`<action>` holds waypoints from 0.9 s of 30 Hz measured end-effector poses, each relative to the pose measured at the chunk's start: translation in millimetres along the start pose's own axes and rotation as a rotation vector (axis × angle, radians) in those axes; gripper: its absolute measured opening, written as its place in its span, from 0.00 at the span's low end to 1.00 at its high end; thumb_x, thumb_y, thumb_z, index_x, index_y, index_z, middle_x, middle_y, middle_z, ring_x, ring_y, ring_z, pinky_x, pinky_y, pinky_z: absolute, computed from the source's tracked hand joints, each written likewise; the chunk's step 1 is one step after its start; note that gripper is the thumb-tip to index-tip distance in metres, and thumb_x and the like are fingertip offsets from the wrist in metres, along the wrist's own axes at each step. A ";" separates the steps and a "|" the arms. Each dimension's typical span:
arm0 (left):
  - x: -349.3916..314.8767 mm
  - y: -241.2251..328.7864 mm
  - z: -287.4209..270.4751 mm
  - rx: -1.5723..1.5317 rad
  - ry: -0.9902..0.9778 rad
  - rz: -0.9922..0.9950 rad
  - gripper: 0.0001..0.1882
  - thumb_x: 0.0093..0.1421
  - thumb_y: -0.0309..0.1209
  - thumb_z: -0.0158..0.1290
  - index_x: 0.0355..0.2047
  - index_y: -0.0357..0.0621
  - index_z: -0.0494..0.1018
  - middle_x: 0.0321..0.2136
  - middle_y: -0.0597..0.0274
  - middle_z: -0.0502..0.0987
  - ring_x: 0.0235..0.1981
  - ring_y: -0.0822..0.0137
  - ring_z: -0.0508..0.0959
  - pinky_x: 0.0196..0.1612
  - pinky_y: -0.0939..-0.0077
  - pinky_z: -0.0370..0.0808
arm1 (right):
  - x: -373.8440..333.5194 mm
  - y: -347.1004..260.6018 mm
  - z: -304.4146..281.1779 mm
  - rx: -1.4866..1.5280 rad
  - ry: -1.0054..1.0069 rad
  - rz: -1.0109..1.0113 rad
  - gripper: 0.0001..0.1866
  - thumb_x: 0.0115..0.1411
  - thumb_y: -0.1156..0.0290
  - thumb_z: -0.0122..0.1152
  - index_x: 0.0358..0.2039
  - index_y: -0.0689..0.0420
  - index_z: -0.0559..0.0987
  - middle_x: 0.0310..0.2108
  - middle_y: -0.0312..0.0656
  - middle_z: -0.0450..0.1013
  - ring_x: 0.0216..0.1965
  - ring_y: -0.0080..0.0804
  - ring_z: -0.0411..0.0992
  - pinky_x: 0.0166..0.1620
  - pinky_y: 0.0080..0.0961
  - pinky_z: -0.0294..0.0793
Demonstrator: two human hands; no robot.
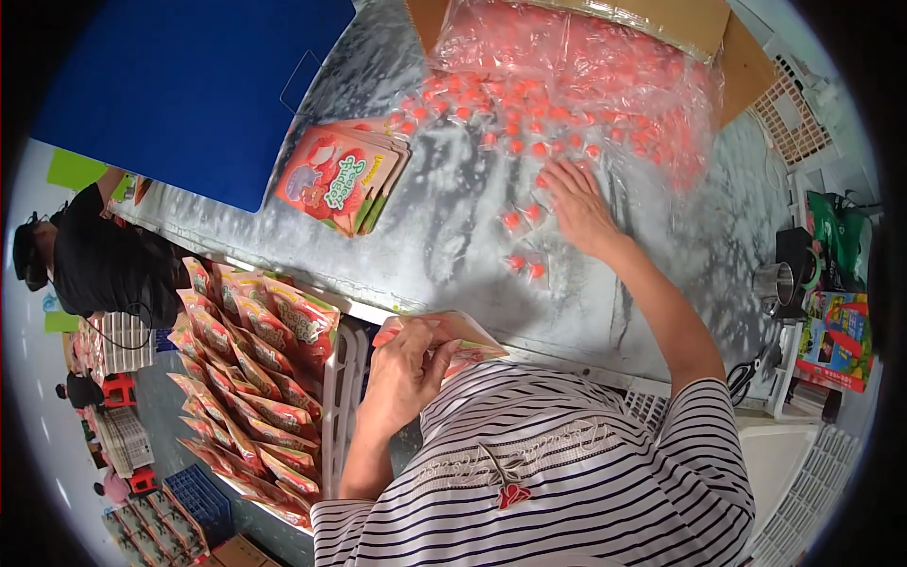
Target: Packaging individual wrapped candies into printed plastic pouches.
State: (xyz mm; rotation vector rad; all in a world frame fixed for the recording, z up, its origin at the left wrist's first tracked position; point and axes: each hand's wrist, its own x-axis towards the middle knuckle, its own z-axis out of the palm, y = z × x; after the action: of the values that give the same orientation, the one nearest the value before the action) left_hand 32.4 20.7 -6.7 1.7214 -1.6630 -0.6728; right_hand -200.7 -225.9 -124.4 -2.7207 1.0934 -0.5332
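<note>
My left hand (pixel 404 370) grips a pink printed pouch (pixel 472 342) at the table's near edge, close to my body. The pouch's far side is partly hidden by the fingers. Flat on the tabletop lies my right hand (pixel 578 213), fingers stretched out, its fingertips beside a small red candy. Several red candies in clear wrappers (pixel 525 269) rest apart from the rest, left of that hand. Beyond the fingertips, many more wrapped red candies (pixel 515 128) spread out from a clear plastic bag (pixel 605 57) in an open cardboard box (pixel 671 24).
A fanned stack of flat pouches (pixel 345 180) lies left of centre, near a blue panel (pixel 189 85). Many upright filled pouches (pixel 250 378) crowd a white crate (pixel 345 397) below the table's left edge. Scissors (pixel 744 373) and a metal cup (pixel 775 285) are at right. Another person (pixel 113 255) works far left.
</note>
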 end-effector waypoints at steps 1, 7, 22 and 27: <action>0.3 0.4 0.7 0.003 0.000 -0.001 0.06 0.54 0.25 0.59 0.31 0.38 0.74 0.27 0.54 0.76 0.26 0.53 0.77 0.29 0.64 0.73 | -5.9 -1.2 0.2 -0.043 -0.003 -0.058 0.24 0.62 0.72 0.47 0.59 0.61 0.65 0.62 0.48 0.59 0.66 0.45 0.52 0.68 0.43 0.43; -1.0 3.5 2.6 0.045 -0.004 0.028 0.06 0.55 0.23 0.59 0.29 0.36 0.71 0.23 0.55 0.76 0.23 0.61 0.79 0.26 0.73 0.72 | -40.2 -8.0 -6.4 0.056 0.116 0.106 0.22 0.62 0.72 0.49 0.57 0.60 0.67 0.61 0.49 0.60 0.64 0.46 0.54 0.67 0.45 0.47; -3.8 4.8 6.3 0.064 -0.012 0.030 0.06 0.55 0.24 0.59 0.31 0.37 0.73 0.26 0.56 0.77 0.22 0.60 0.77 0.26 0.72 0.72 | -28.1 -58.8 -6.4 0.370 0.210 0.016 0.18 0.61 0.75 0.46 0.52 0.64 0.69 0.56 0.52 0.64 0.57 0.50 0.62 0.60 0.40 0.61; -1.0 0.4 8.6 0.051 -0.006 0.043 0.07 0.55 0.25 0.59 0.31 0.37 0.73 0.26 0.56 0.78 0.22 0.60 0.77 0.26 0.71 0.72 | -44.6 -43.2 -15.0 0.361 0.070 0.085 0.22 0.56 0.83 0.45 0.52 0.63 0.69 0.53 0.51 0.67 0.54 0.48 0.65 0.58 0.38 0.65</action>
State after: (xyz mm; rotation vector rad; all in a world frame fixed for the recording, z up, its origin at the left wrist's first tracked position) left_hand 25.7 20.8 -12.2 1.7153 -1.7309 -0.6211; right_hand -208.7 -164.1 -110.5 -2.3509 1.0099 -0.7373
